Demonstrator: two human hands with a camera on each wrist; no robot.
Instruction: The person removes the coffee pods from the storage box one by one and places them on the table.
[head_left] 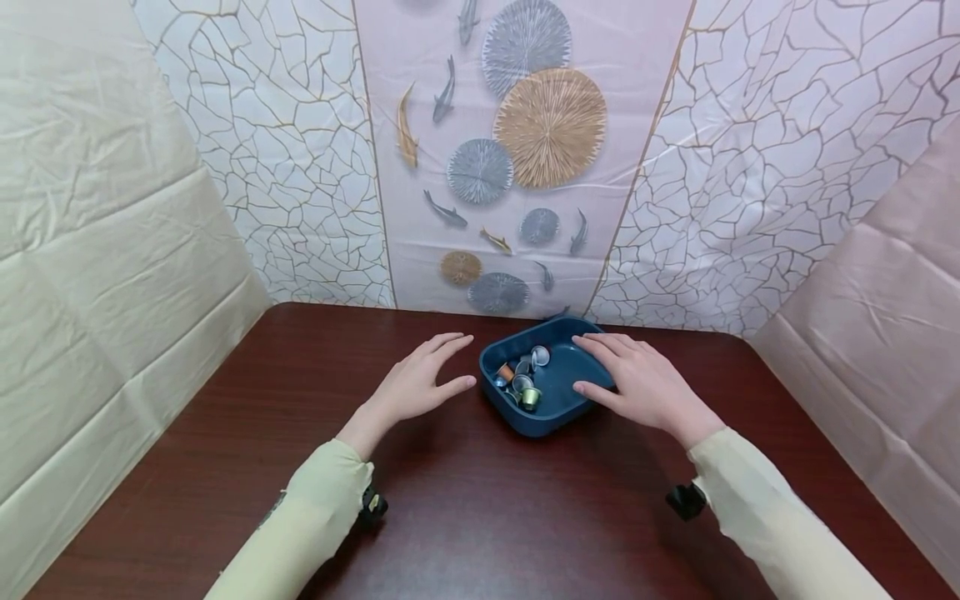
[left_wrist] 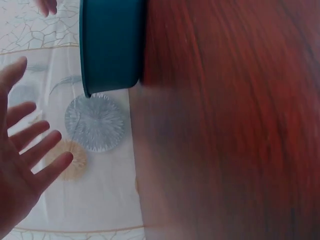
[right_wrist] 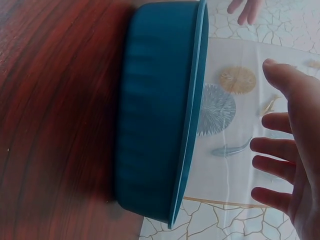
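Observation:
A dark blue tray (head_left: 536, 427) with rounded corners stands at the back of the table, turned at a slant. Several used coffee capsules (head_left: 530, 398) lie heaped in its left part, among them a green, an orange and some silver ones. My left hand (head_left: 412, 382) hovers left of the tray, fingers spread and holding nothing. Over the tray's right side is my right hand (head_left: 645, 379), fingers extended, likewise holding nothing. In the right wrist view the tray's outer wall (right_wrist: 155, 110) is seen from the side, apart from the fingers.
The dark red-brown wooden table (head_left: 480, 517) reaches back to a patterned cloth wall (head_left: 300, 167). Cream cloth (head_left: 97, 250) bounds the left side and more cloth (head_left: 885, 317) the right. Black wrist devices (head_left: 686, 502) sit beneath both sleeves.

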